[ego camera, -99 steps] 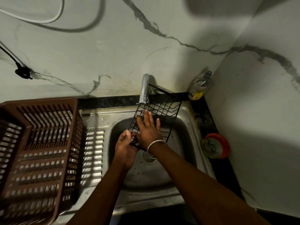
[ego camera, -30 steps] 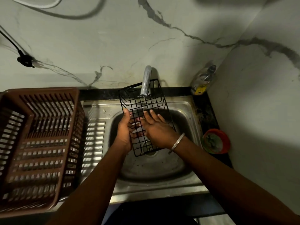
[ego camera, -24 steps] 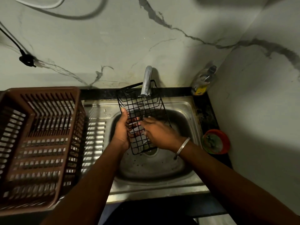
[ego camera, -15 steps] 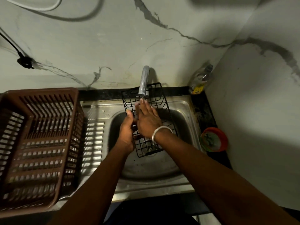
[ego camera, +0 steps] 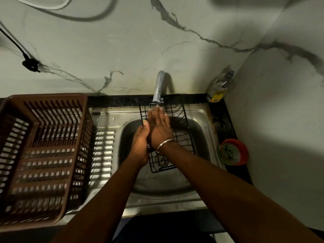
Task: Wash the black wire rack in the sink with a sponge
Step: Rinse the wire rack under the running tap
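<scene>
Head view: black wire rack (ego camera: 181, 137) under tap (ego camera: 158, 86); yellow bottle label (ego camera: 217, 97) illegible.

Nothing legible to report: only a yellow label (ego camera: 217, 97) on the bottle (ego camera: 221, 84) in the far right corner, too small and blurred to read, and a greenish printed top on the orange tub (ego camera: 242, 151) nearer by, equally unreadable.

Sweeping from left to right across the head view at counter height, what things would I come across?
Brown slotted basket → ribbed drainboard → left hand → black wire rack → orange-rimmed tub. The right hand lies over the rack, so it is left out.
</scene>
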